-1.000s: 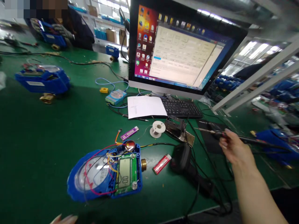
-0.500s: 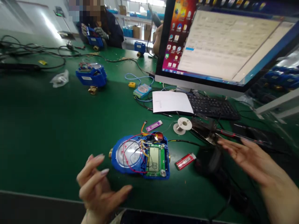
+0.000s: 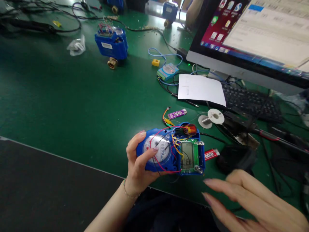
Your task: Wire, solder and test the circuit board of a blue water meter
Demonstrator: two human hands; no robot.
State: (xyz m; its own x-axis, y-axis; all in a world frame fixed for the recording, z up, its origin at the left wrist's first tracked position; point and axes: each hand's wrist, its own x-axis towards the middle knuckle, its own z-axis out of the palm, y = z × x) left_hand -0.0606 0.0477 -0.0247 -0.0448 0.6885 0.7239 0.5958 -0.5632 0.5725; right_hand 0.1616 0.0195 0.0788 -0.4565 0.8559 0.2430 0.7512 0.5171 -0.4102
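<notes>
My left hand point(image 3: 138, 162) grips the left end of a blue water meter point(image 3: 170, 151), lifted just above the green table. The meter's cover is off, showing a round dial, a green circuit board with an LCD, loose red, yellow and black wires, and a round red-orange part at the top. My right hand point(image 3: 251, 199) hovers at the lower right with fingers stretched out, empty, just below the meter's right end. A soldering iron point(image 3: 270, 135) rests on its stand to the right.
A second blue meter point(image 3: 111, 42) with a brass fitting stands at the back. Solder spool point(image 3: 212, 117), purple point(image 3: 177, 113) and red point(image 3: 210, 154) small cells, white paper point(image 3: 201, 90), keyboard point(image 3: 251, 103), monitor point(image 3: 256, 38), black scanner point(image 3: 235, 158), cables. Table's front edge point(image 3: 60, 156) runs lower left.
My left hand reached in and picked up the meter. My right hand set the soldering iron on its stand and drew back towards me, open. The view has tilted down and left.
</notes>
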